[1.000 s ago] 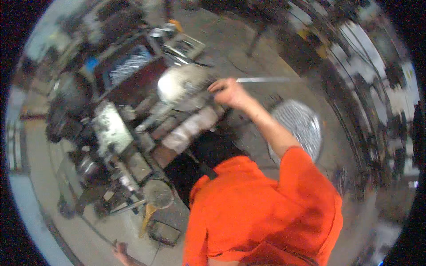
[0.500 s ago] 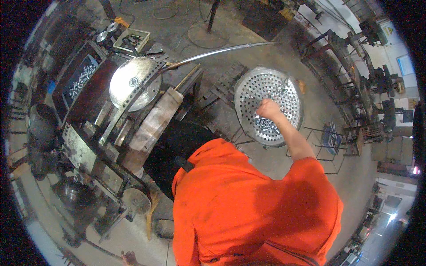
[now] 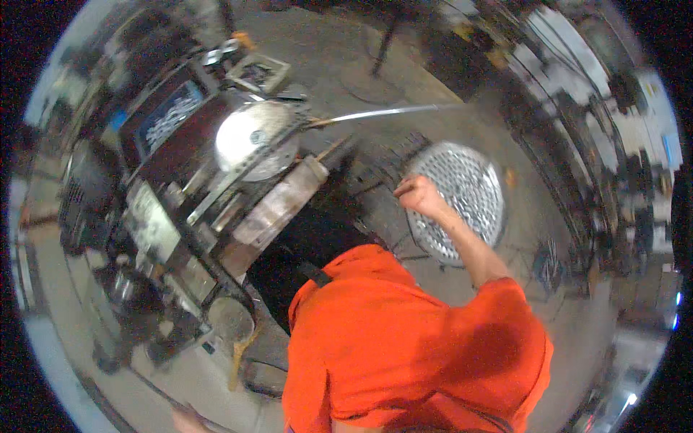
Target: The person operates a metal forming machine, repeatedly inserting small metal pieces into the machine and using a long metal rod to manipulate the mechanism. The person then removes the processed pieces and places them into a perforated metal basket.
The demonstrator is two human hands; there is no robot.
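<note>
One hand shows up well: the right hand (image 3: 419, 196), reaching out from an orange shirt (image 3: 411, 346). Its fingers are curled into a loose fist, and the picture is too blurry to tell if anything is in it. Right beside that hand, touching or almost touching, is one round metal plate full of little holes (image 3: 462, 198), resting on a thin wire stand above the grey floor (image 3: 433, 86). A second hand, the left hand (image 3: 189, 418), only peeks in at the bottom edge, so I cannot tell if it is open or closed. There is one shiny round disc (image 3: 256, 141) on top of the big dark machine (image 3: 180, 187) to the left, and one long thin silver rod (image 3: 375, 114) sticking out from it toward the right. One pale block (image 3: 278, 206) lies on the machine near the person. The machine and a black gap under it sit between the person's body and the disc. Racks with many blurry things stand along the far right side.
</note>
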